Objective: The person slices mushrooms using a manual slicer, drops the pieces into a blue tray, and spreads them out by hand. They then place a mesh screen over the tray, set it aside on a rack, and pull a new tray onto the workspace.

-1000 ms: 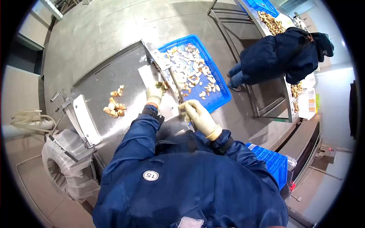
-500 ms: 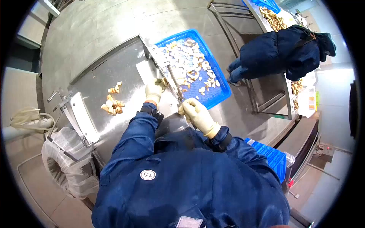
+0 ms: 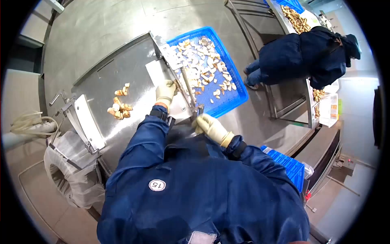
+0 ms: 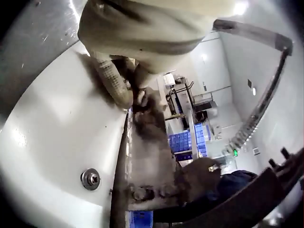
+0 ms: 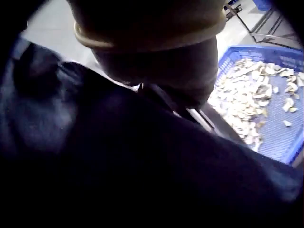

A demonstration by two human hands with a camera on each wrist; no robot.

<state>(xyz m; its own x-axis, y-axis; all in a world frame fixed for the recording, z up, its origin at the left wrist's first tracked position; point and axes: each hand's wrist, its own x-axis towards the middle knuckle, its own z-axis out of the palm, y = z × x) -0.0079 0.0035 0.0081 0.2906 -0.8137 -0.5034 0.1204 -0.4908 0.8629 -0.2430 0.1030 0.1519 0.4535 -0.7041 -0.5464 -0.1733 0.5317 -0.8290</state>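
In the head view, the gloved left hand (image 3: 165,93) rests on a white board (image 3: 155,73) beside a long metal blade (image 3: 187,86). Its fingers curl round a small brownish piece, mostly hidden, close to the blade. The left wrist view shows this glove (image 4: 142,33) bent over the white board's edge (image 4: 61,137). At the near end of the blade, the gloved right hand (image 3: 213,129) grips the handle, largely covered by the fingers. Pale slices lie in a blue tray (image 3: 237,97) beyond the blade. Whole mushroom-like pieces (image 3: 120,109) sit left on the steel table (image 3: 101,85).
A second white board with a lever (image 3: 89,122) stands at the table's left edge. Plastic-wrapped tubing (image 3: 73,166) is below it. Another person in dark clothing (image 3: 300,59) is beside a table at the right. A blue crate (image 3: 286,164) sits at the lower right.
The right hand has moved down, nearer the body, with the blade's handle end. The left hand stays at about the same place on the board. The table and tray appear slightly higher in view.
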